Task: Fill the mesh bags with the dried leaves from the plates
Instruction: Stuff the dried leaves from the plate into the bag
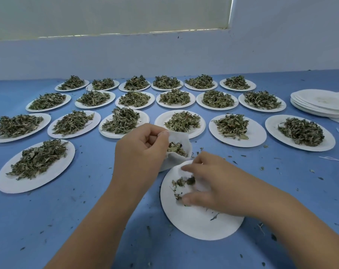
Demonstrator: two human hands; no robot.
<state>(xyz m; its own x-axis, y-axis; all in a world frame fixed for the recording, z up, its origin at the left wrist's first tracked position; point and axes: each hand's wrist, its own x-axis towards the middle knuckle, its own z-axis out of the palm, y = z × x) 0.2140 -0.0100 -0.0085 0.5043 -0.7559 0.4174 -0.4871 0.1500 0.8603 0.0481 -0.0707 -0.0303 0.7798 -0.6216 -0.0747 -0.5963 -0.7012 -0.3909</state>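
Observation:
My left hand [139,150] pinches the rim of a white mesh bag [179,141] and holds its mouth open; dried leaves show inside it. The bag stands at the far edge of a white paper plate [195,224] in front of me. Only a few dried leaves [181,184] lie on that plate. My right hand [207,181] rests over them, its fingers curled around the small heap. Whether the fingers grip any leaves I cannot tell.
Several white plates heaped with dried leaves [122,120] stand in rows across the blue table [91,210] up to the wall. A stack of bare plates [320,102] sits at the far right. Leaf crumbs and white string [333,160] lie scattered around.

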